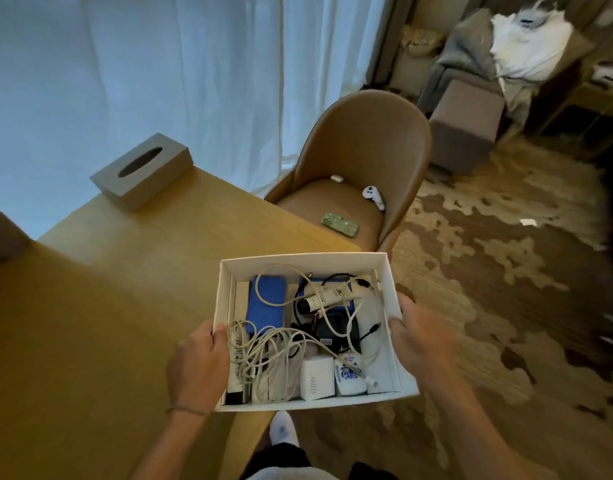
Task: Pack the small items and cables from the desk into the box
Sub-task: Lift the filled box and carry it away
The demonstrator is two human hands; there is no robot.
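a hotel-style room or furnished living space: a wooden worktop [131, 271] with a grey tissue box [142, 171], a tan upholstered chair [360, 150], sheer white curtains [159, 71] over a window, patterned carpet [505, 271], a grey ottoman [466, 123] and piled clothing [530, 46] behind
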